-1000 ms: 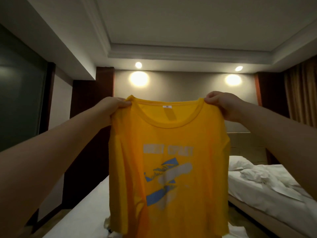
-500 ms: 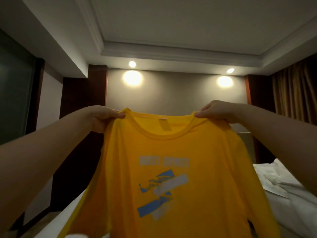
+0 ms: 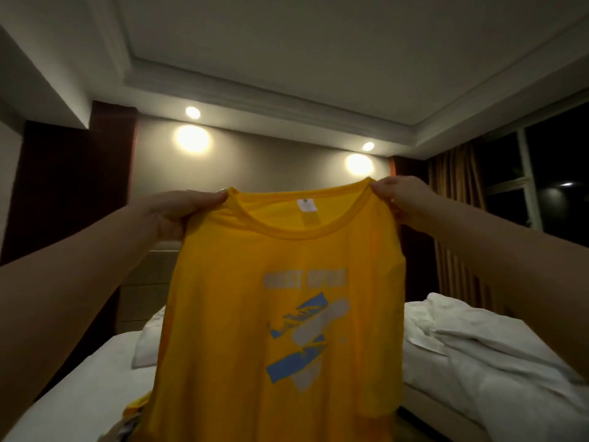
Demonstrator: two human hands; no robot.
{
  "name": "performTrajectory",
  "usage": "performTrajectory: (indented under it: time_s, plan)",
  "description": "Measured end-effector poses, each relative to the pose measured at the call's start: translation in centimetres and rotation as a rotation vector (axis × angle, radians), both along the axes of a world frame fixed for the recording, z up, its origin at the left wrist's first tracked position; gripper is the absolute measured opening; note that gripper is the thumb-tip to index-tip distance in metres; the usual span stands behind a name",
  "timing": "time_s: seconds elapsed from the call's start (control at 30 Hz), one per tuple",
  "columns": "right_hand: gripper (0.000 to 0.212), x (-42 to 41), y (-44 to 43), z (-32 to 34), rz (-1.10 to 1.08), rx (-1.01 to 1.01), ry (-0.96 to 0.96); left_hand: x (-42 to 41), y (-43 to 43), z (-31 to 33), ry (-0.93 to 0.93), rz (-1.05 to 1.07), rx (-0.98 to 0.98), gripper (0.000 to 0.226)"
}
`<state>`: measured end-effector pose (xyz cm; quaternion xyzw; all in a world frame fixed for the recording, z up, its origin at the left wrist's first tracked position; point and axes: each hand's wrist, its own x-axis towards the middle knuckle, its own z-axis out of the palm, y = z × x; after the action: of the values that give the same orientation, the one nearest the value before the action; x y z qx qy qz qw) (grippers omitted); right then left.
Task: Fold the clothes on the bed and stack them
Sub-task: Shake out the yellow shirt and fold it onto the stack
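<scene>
Item: yellow T-shirt, round neck, white label inside the collar, grey lettering and a blue-and-grey print on the chest (the words are too blurred to read). It is held up in the air above the bed, spread out and facing the camera, its hem dropping below the frame.
Left hand: fingers and thumb pinch the left shoulder beside the collar.
Right hand: pinches the right shoulder likewise.
Behind: white bed with pillow; crumpled white duvet on the neighbouring bed at right; brown curtain beside a dark window.
</scene>
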<state>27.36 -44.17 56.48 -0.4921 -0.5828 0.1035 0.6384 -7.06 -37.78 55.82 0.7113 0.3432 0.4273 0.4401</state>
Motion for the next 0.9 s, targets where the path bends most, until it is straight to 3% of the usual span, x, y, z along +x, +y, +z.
performTrajectory:
  time_s: [0.07, 0.13, 0.2, 0.27, 0.4, 0.53, 0.67, 0.77, 0.87, 0.9]
  plan:
    - [0.029, 0.5, -0.4, 0.0, -0.129, 0.2, -0.01, 2.2, -0.4, 0.1, -0.071, 0.022, 0.069, 0.051]
    - [0.032, 0.9, -1.3, 0.0, -0.187, 0.25, -0.037, 3.9, 0.0, 0.5, -0.211, 0.054, 0.159, 0.025]
    - [0.036, 1.6, -2.2, -0.2, -0.183, 0.161, -0.07, 5.2, 0.4, 0.8, -0.299, 0.047, 0.258, 0.015]
    - [0.032, 2.4, -3.4, -0.5, -0.182, 0.1, -0.088, 6.2, 0.8, 0.6, -0.251, 0.082, 0.389, 0.01]
    - [0.026, 3.8, -5.1, -0.9, -0.249, 0.141, -0.075, 8.1, 1.1, 0.0, -0.123, 0.136, 0.582, 0.016]
    - [0.034, 5.0, -6.3, -0.9, -0.35, 0.128, -0.086, 9.4, 0.4, -0.4, 0.07, -0.038, 0.415, 0.017]
    - [0.037, 5.7, -7.6, -1.0, -0.367, 0.075, -0.092, 10.0, 1.0, -0.1, -0.151, -0.121, 0.205, 0.045]
    - [0.033, 5.8, -8.5, -1.2, -0.346, 0.011, -0.124, 10.0, 1.6, -0.3, -0.05, -0.226, 0.228, 0.038]
    - [0.037, 6.0, -9.3, -1.4, -0.321, -0.038, -0.141, 9.4, 2.5, -0.4, 0.051, -0.347, 0.308, 0.068]
    - [0.038, 6.1, -9.4, -1.5, -0.319, -0.057, -0.139, 9.4, 2.9, -0.4, 0.079, -0.352, 0.351, 0.066]
